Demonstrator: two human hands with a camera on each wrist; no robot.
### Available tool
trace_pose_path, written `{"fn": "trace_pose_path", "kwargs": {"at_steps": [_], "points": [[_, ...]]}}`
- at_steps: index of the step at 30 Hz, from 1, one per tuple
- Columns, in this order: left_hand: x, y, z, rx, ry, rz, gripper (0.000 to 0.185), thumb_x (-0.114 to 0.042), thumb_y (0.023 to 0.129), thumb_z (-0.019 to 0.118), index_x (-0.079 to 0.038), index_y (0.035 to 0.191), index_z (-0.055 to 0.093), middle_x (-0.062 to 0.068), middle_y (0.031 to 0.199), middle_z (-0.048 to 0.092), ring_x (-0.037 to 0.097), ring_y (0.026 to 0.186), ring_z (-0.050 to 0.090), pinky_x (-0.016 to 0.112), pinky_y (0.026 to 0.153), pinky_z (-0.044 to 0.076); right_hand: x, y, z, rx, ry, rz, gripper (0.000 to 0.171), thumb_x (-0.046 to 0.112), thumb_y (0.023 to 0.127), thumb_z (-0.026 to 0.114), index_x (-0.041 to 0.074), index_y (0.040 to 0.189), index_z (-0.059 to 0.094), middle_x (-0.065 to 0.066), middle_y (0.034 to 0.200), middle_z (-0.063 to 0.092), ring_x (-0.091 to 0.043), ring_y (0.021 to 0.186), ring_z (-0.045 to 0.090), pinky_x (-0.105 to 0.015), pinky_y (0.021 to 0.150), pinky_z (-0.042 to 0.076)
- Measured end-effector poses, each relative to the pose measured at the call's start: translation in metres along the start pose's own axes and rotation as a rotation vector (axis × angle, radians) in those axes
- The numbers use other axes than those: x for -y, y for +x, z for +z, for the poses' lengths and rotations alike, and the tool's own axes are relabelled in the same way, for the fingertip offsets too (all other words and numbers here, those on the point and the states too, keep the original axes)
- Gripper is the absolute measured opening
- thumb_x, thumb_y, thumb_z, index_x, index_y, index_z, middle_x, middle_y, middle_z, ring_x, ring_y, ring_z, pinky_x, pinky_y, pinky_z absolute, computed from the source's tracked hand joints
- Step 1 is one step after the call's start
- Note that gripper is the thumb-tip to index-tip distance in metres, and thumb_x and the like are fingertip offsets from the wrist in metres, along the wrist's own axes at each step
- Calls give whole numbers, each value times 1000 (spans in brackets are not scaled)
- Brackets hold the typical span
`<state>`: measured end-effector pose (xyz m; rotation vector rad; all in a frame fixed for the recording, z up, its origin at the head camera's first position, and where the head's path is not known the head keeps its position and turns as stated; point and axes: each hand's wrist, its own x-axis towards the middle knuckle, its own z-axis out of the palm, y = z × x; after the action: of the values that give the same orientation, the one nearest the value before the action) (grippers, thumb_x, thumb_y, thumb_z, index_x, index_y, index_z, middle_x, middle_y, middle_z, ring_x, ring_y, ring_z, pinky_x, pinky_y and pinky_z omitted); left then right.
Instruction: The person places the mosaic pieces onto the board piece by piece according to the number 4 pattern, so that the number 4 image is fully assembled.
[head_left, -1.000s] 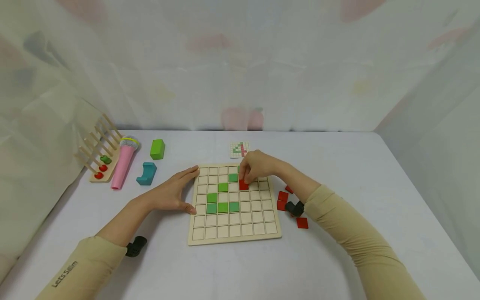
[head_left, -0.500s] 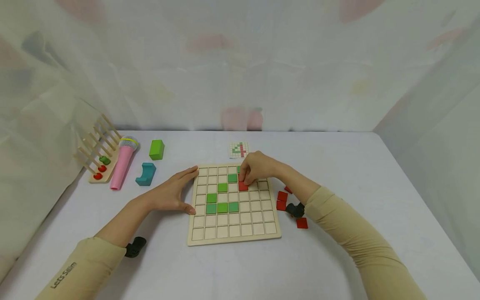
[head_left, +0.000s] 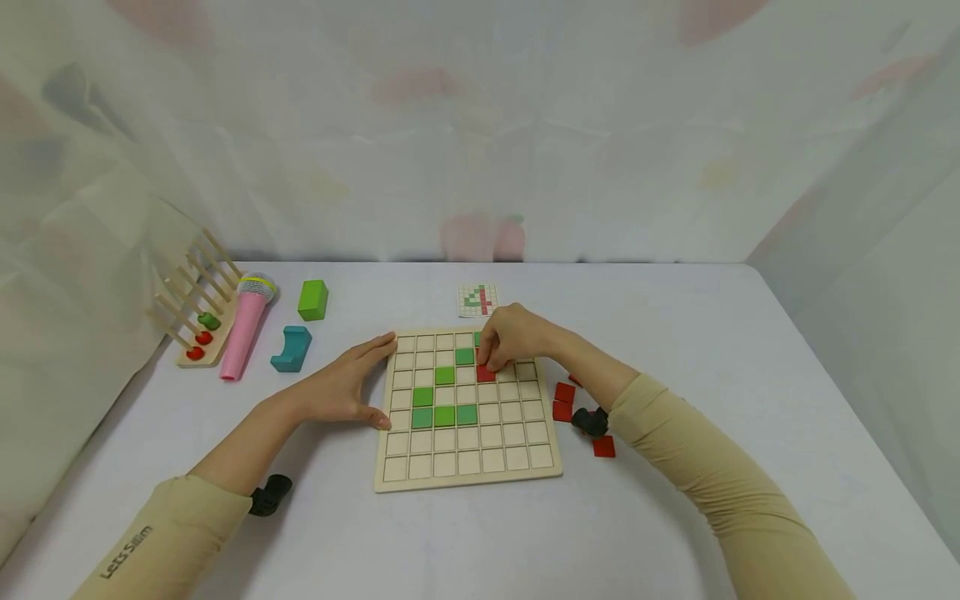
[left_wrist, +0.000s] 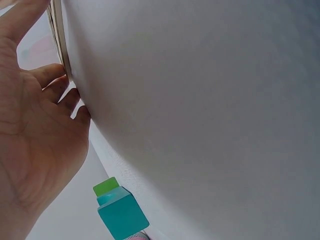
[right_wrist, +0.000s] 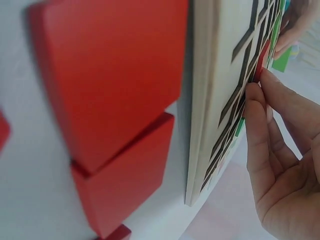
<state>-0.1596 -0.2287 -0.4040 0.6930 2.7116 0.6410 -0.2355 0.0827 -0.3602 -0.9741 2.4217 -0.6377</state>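
A wooden grid board (head_left: pixel 468 477) lies flat on the white table, with several green tiles (head_left: pixel 444 415) set in its cells. My right hand (head_left: pixel 512 338) reaches over the board's far right part. Its thumb and fingertips pinch a red tile (head_left: pixel 485 374) that sits at a cell beside a green tile. In the right wrist view the fingertips (right_wrist: pixel 257 95) touch the red tile's edge (right_wrist: pixel 262 57). My left hand (head_left: pixel 348 387) lies open against the board's left edge, fingers straight; the left wrist view shows the left hand's palm (left_wrist: pixel 35 140) beside the board's edge (left_wrist: pixel 56 35).
Loose red tiles (head_left: pixel 563 402) lie right of the board by my right wrist, and fill the right wrist view as red tiles (right_wrist: pixel 110 75). A small pattern card (head_left: pixel 477 300) lies behind the board. At the left are a green block (head_left: pixel 313 300), teal block (head_left: pixel 292 347), pink microphone (head_left: pixel 247 325) and wooden rack (head_left: pixel 197 312).
The red tile has sunk slightly lower toward its cell under my right fingers. The left hand has not moved.
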Motion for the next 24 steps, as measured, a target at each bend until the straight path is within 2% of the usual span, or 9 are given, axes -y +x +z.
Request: {"fn": "trace_pose_path", "kwargs": {"at_steps": [8, 15, 24], "points": [[0, 0, 0, 7, 1, -14, 126, -56, 62, 88, -1, 156, 23, 15, 167, 13, 41, 153, 16, 61, 121, 22, -1, -2, 0, -4, 9, -17, 9, 9, 80, 79, 14, 87, 79, 2, 78, 77, -4, 66, 64, -20, 69, 52], [-2, 1, 0, 11, -5, -20, 127, -55, 62, 88, -2, 156, 22, 14, 168, 13, 40, 154, 15, 60, 122, 22, -5, -10, -12, -18, 80, -11, 7, 9, 82, 78, 10, 89, 77, -1, 78, 74, -9, 63, 66, -22, 63, 55], [-3, 0, 0, 6, -11, -18, 127, -54, 62, 88, -1, 156, 23, 14, 168, 13, 41, 153, 16, 61, 121, 22, -21, -23, -22, -82, 36, 40, 6, 15, 82, 78, 14, 88, 76, 0, 76, 69, -10, 68, 58, -23, 63, 48]]}}
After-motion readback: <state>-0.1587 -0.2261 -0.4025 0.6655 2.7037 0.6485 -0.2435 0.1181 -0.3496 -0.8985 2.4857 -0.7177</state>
